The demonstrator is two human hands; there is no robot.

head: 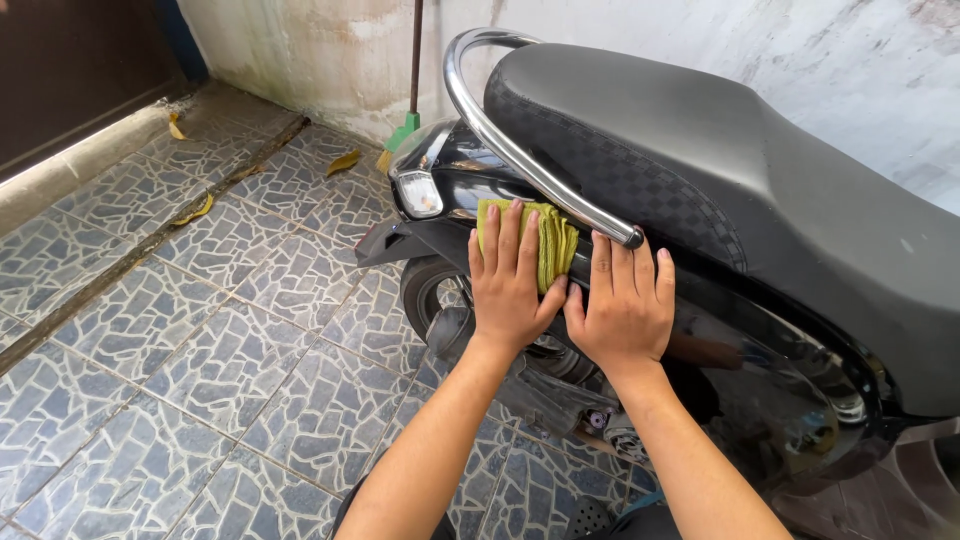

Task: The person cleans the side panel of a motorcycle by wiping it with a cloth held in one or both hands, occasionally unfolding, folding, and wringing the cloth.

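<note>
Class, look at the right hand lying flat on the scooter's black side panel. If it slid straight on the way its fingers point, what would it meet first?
The right hand points up the panel; its fingertips would probably first meet the chrome grab rail, whose end sits just above them, under the seat.

We only see the rear half of the scooter [760, 300]; the right frame edge cuts it off. The left hand [508, 285] covers most of the green cloth [553, 238], with just the top and right folds showing. The right hand [622, 305] hides the panel under it. The broom handle [415, 55] runs out at top centre, its head behind the tail lamp [420, 193]. Both elbows are cut by the bottom edge.
</note>
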